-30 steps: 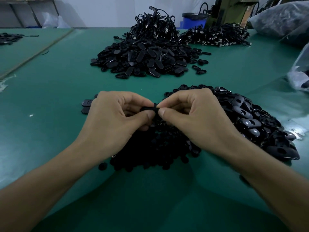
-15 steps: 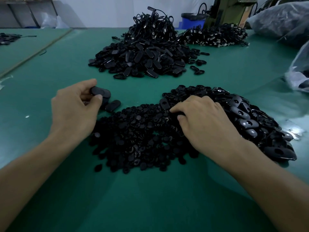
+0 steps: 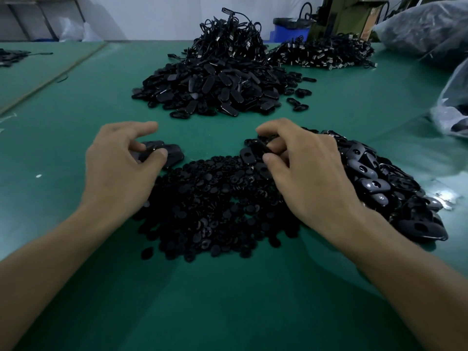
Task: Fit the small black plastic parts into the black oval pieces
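two bare hands are held low over a green table mat (image 3: 76, 117), palms down.

left hand (image 3: 119, 171): the index finger is stretched forward and free and the other fingers are curled. thumb and a bent finger pinch the nearest oval piece (image 3: 153, 146) of a small group (image 3: 174, 153) lying just beyond the thumb. the knuckles hide part of that group, so its members cannot be counted.

right hand (image 3: 309, 173): the fingers are curled, with thumb and fingertips pinching one edge-on oval piece (image 3: 260, 148) just ahead of the knuckles.

one heap of small black parts (image 3: 215, 198) lies between the hands and runs under both wrists, which cover its side edges. one heap of holed oval pieces (image 3: 372, 181) lies beneath the right palm and spreads out to its right; the palm blocks the heap's near-left part.

well beyond the fingertips sits one larger heap of oval pieces (image 3: 210, 89), with a few strays (image 3: 298, 97) on its right. behind it are two heaps of black cables (image 3: 228, 39) (image 3: 326, 53); any print on their pale ends is too small to read.

far to the left of the left hand lies one small dark pile (image 3: 10, 57), and nearer it a single white speck (image 3: 38, 176). out to the right of the right hand are two clear plastic bags (image 3: 425, 24) (image 3: 455, 105). one blue bin (image 3: 288, 31) and one green machine (image 3: 339, 13) stand at the back.
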A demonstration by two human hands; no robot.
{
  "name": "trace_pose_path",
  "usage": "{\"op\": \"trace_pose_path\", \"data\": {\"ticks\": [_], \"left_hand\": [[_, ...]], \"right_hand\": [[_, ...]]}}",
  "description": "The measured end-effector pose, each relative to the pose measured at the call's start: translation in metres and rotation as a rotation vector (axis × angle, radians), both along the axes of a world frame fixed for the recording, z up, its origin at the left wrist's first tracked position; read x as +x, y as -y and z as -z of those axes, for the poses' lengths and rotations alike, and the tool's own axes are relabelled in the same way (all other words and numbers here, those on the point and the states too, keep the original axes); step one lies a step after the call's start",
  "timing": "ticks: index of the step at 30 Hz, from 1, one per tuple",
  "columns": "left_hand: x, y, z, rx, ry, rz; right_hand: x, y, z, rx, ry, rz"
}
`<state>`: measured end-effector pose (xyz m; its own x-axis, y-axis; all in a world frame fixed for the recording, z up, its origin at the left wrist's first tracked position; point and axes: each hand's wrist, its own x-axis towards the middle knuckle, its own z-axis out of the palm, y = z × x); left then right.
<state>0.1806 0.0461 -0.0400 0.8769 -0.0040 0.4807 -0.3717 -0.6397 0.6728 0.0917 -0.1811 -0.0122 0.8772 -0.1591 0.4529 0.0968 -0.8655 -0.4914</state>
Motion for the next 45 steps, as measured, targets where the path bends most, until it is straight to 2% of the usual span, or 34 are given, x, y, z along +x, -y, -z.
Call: {"op": "trace_pose_path", "data": {"ticks": [3,6,9,14,21,32,36,42,45], "left_hand": [[-0.016,0.013,-0.006,-0.076,0.048,0.181],[-0.028,0.026,-0.009,-0.158,0.004,0.344],[-0.032,0.031,-0.009,-0.178,-0.031,0.423],[-0.035,0.032,-0.009,-0.229,-0.074,0.54],[-0.04,0.035,-0.012,-0.386,-0.115,0.567],[-0.044,0.039,-0.02,-0.507,-0.233,0.523],[-0.044,0.038,-0.02,-0.513,-0.243,0.537],[-0.047,0.039,-0.019,-0.482,-0.292,0.592],[-0.047,0.039,-0.019,-0.416,-0.264,0.568]], "right_hand": [[0.002,-0.001,0.003,0.169,-0.03,-0.09],[0.002,-0.004,0.004,0.293,-0.041,-0.244],[0.002,-0.007,0.004,0.343,-0.041,-0.339],[0.002,-0.007,0.005,0.47,-0.053,-0.369],[0.001,-0.007,0.003,0.533,-0.093,-0.343],[0.003,-0.007,0.004,0.633,-0.098,-0.375],[0.003,-0.006,0.004,0.678,-0.121,-0.387],[-0.001,-0.012,0.003,0.898,-0.158,-0.491],[-0.001,-0.012,0.004,0.875,-0.186,-0.488]]}}
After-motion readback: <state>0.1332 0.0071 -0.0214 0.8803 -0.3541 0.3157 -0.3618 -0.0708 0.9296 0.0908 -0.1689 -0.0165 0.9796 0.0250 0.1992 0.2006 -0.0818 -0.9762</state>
